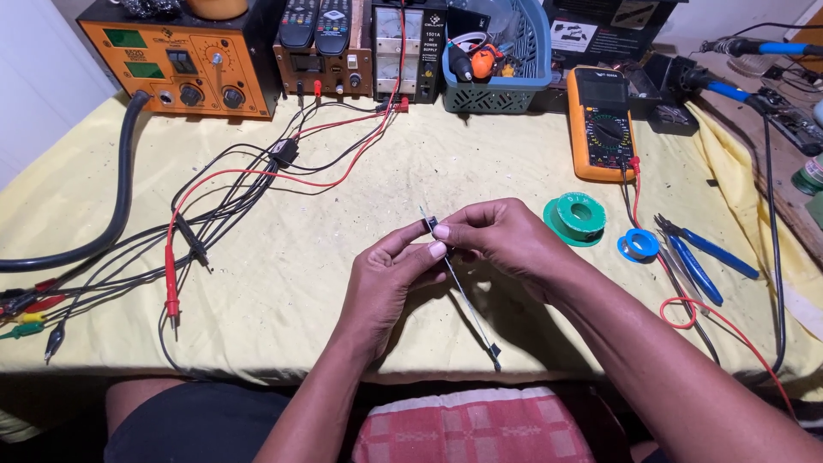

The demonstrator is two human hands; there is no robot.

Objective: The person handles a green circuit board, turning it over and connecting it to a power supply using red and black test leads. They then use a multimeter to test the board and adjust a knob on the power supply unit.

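My left hand (387,279) and my right hand (497,236) meet above the yellow cloth (283,283) at mid-table. Together they pinch a small dark component (429,225) between thumbs and fingertips. A thin grey wire (471,309) runs from it down toward me and ends in a small black tip near the table's front edge. A short bare lead sticks up from the component. What the component is exactly cannot be made out.
Red and black probe leads (171,283) sprawl at left. An orange instrument box (184,60), a power supply (407,47) and a blue basket (497,51) line the back. A yellow multimeter (600,124), green solder spool (576,219), blue spool (639,246) and blue pliers (694,257) lie at right.
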